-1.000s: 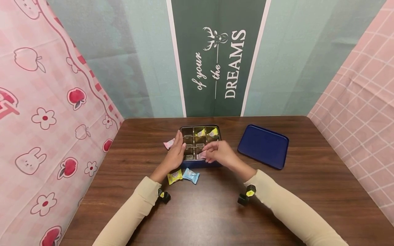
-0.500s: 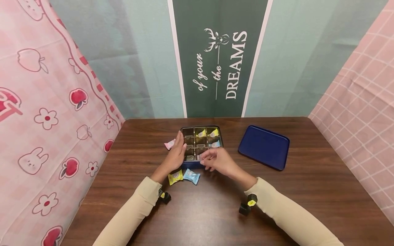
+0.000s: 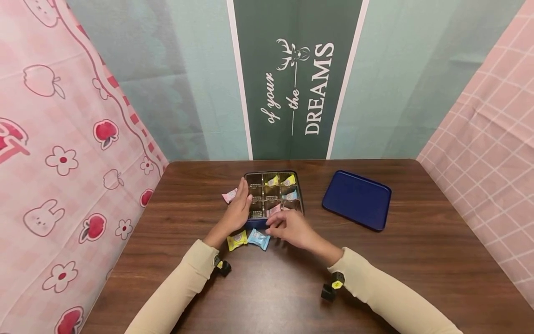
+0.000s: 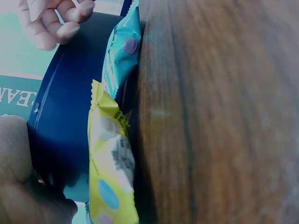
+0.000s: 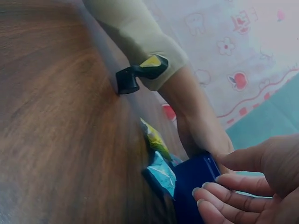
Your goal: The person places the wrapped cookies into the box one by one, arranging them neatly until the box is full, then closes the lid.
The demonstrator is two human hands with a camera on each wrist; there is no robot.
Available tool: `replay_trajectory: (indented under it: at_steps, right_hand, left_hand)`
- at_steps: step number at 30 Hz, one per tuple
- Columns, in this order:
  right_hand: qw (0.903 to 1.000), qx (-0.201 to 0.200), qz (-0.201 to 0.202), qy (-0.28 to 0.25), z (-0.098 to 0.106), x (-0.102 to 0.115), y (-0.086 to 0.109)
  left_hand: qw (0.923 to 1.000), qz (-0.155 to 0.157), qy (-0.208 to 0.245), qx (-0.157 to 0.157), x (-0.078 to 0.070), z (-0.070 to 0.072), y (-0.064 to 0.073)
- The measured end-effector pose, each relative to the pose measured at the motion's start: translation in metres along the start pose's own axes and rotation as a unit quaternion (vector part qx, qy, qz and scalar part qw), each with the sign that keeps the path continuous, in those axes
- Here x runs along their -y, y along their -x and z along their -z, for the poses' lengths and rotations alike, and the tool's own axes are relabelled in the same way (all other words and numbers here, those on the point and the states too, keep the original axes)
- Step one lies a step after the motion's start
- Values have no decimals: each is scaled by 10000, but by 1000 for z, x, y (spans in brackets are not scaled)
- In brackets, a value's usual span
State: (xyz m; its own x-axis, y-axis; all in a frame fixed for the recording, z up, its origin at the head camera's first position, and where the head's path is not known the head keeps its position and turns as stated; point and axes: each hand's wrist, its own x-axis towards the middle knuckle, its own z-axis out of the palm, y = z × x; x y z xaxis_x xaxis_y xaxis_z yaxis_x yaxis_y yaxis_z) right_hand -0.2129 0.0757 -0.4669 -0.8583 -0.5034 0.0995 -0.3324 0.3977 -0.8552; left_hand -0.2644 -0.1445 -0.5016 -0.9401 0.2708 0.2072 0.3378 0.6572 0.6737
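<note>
A dark blue tin (image 3: 256,224) with a divided plastic insert stands near the table's back. My left hand (image 3: 238,209) rests along its left side with straight fingers. My right hand (image 3: 292,228) hovers at the front right edge, fingers loosely bent and holding nothing. Inside, yellow wrapped candies (image 3: 288,180) lie in the back middle and back right compartments, a blue one (image 3: 289,195) in the middle right. A pink candy (image 3: 273,209) sits in the front middle; the front right compartment is partly hidden by my right hand. In front lie a yellow candy (image 4: 110,163) and a blue candy (image 4: 122,58).
Beyond my left hand, a pink candy (image 3: 229,195) lies on the wooden table (image 3: 275,287). The blue lid (image 3: 357,199) lies to the right of the tin. Cloth hangings (image 3: 200,93) stand behind the table and along both sides.
My right hand has let go of the pink candy in the front middle compartment and drawn back toward the tin's front edge, uncovering the blue candy. My left hand stays put.
</note>
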Motion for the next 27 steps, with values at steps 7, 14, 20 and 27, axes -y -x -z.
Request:
replay_trajectory:
  at_steps: [7, 14, 20, 27]
  right_hand:
    - [9978, 46, 348, 564, -10, 1, 2]
    - [9900, 8, 482, 1327, -18, 4, 3]
    - [9824, -101, 539, 1783, -23, 5, 3]
    - [9691, -186, 616, 2383, -31, 4, 3]
  left_hand:
    - [10000, -16, 15, 41, 1, 1, 0]
    - [10000, 7, -11, 60, 1, 2, 2]
    - [10000, 37, -1, 75, -1, 3, 2]
    - [10000, -12, -5, 35, -1, 3, 2]
